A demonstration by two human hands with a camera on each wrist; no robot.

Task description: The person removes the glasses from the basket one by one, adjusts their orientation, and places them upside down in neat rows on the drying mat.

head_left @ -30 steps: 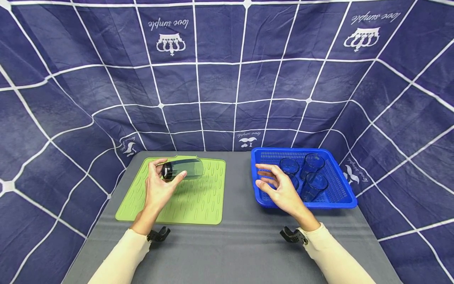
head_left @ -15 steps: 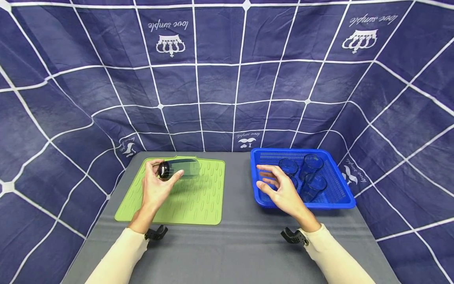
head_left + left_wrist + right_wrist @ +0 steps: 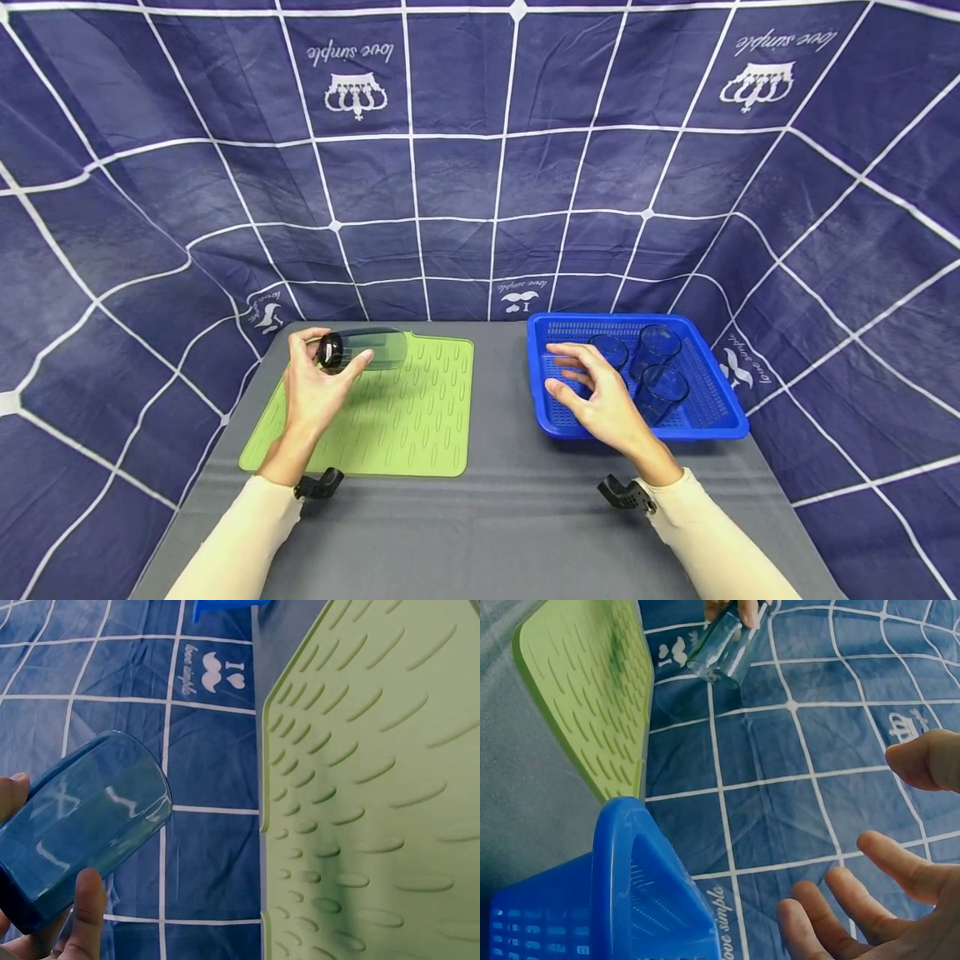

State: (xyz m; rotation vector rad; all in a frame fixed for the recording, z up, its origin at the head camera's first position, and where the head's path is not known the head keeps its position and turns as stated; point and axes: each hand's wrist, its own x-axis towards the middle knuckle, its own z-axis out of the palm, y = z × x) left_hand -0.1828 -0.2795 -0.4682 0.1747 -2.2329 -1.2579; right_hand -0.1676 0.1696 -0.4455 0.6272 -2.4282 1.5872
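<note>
Our left hand [image 3: 313, 396] pinches a smooth, see-through, blue-tinted, dark-based glass [image 3: 381, 347], tipped sideways above the green mat [image 3: 401, 421], while our right hand [image 3: 606, 404] hovers loosely spread.

Smooth, glossy glass tumbler [image 3: 378, 349]; ridged matt mat [image 3: 405, 417], perhaps silicone; shiny plastic basket [image 3: 705, 433]

The left hand [image 3: 313, 396] has carried the drinking glass [image 3: 371, 348] farther left and a little toward the back over the green mat [image 3: 405, 425], so the hand now overlaps the mat's far left corner and the rim has drawn back from the mat's right edge. The right hand [image 3: 603, 408] has drifted slightly right over the blue basket [image 3: 708, 432], hiding more of the glasses [image 3: 616, 350] along the basket's left side.
</note>
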